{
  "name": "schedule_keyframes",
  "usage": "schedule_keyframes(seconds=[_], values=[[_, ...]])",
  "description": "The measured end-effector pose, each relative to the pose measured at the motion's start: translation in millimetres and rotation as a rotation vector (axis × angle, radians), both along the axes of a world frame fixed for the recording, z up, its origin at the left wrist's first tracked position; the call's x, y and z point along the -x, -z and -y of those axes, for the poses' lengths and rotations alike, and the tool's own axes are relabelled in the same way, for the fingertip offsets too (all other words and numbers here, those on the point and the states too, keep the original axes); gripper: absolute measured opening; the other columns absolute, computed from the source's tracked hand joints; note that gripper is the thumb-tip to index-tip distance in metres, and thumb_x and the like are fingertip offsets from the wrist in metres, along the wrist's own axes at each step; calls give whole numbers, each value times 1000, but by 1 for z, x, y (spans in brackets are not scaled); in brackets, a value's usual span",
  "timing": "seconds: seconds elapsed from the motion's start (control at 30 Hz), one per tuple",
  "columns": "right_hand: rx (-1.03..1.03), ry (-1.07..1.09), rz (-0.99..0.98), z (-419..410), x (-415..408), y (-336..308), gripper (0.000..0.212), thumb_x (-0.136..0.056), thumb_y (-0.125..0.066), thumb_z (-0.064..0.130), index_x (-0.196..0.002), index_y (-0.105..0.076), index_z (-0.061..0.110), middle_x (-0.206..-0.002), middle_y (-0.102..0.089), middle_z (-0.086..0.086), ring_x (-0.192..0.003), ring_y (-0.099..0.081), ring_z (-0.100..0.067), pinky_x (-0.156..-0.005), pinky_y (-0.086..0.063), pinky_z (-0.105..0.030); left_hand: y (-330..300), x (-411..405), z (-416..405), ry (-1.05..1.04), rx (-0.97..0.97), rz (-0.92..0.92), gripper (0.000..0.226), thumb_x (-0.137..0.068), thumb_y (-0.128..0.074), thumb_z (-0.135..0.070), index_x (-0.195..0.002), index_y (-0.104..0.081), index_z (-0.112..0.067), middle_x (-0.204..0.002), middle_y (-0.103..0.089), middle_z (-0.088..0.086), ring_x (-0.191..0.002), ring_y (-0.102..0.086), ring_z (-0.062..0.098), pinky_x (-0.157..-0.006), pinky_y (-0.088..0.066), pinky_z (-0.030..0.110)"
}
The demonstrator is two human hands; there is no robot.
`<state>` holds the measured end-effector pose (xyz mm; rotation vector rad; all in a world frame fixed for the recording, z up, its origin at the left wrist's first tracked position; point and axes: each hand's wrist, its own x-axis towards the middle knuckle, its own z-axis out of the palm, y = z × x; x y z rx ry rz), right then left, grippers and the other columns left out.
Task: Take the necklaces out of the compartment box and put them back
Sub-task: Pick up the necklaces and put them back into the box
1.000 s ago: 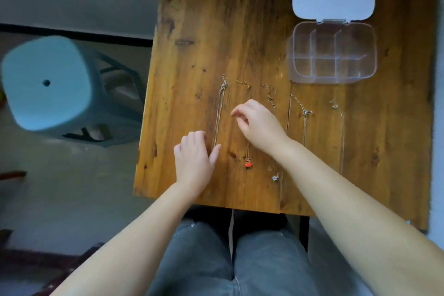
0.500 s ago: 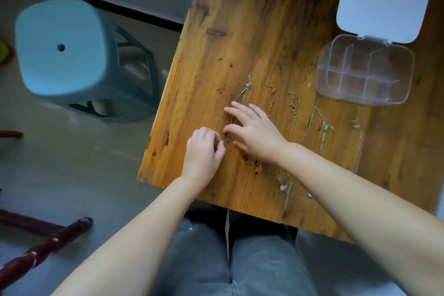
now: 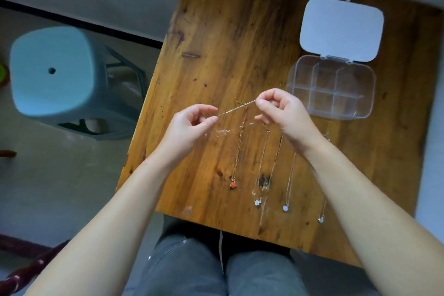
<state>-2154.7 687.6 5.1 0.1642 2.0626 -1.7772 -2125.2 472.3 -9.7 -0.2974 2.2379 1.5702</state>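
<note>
While pinching chain [image 3: 236,108], both hands raised.

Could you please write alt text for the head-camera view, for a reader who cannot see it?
Two hands, left and right, hold a thin silver chain taut between them above a wooden table. Four pendant necklaces lie in a row below, one with a red pendant. An open, empty clear compartment box sits beyond them to the right.
</note>
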Motion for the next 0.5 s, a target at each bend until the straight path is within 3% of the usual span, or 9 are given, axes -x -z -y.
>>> schedule_keyframes(seconds=[0.1, 0.17, 0.23, 0.3, 0.33, 0.4, 0.5], values=[[-199, -89, -27, -60, 11, -29, 8, -89, -63, 23, -82, -66, 23, -68, -63, 6, -60, -59, -1, -61, -51, -12, -9, 25, -10, 88, 88, -6, 10, -87, -63, -32, -84, -71, -26, -81, -70, 5, -79, -65, 20, -78, -56, 37], [-366, -208, -4, -98, 16, -44, 9, -87, -64, 31, -80, -67, 26, -65, -64, 13, -59, -59, 3, -57, -47, -7, -14, 42, -24, 85, 36, -4, 12, -87, -65, -27, -82, -72, -20, -77, -69, 5, -71, -65, 14, -76, -56, 36], [-470, -291, 47, -127, 18, -51, 14, -86, -63, 36, -78, -68, 25, -63, -64, 14, -60, -59, 3, -58, -46, -9, -17, 56, -45, 93, -31, -11, 11, -87, -65, -23, -80, -72, -18, -72, -68, -3, -68, -64, 7, -72, -56, 27], [-464, -208, 33, -147, 20, -52, 21, -88, -61, 36, -74, -67, 21, -71, -64, 8, -70, -60, -3, -71, -48, -22, -18, 66, -73, 70, -84, -32, 13, -88, -64, -22, -77, -71, -20, -68, -65, -9, -70, -64, 8, -68, -55, 20], [-340, -81, 36, -153, 23, -51, 24, -90, -59, 33, -72, -67, 21, -79, -65, 4, -80, -62, -8, -82, -49, -31, -17, 70, -87, 33, -123, -36, 15, -88, -62, -21, -76, -70, -21, -66, -63, -10, -69, -62, 10, -67, -54, 19], [118, 196, 88, -160, 30, -51, 33, -95, -51, 28, -66, -65, 23, -100, -67, -2, -107, -61, -16, -105, -39, -45, -13, 79, -113, -59, -185, -19, 15, -89, -60, -20, -76, -68, -20, -63, -57, -8, -67, -58, 12, -74, -57, 26], [638, 434, 165, -158, 51, -45, 37, -97, -44, 31, -61, -49, 22, -107, -70, -4, -117, -61, -21, -111, -27, -49, -9, 95, -145, -135, -179, -3, 14, -90, -58, -22, -79, -66, -19, -66, -55, -4, -70, -57, 13, -80, -57, 31]])
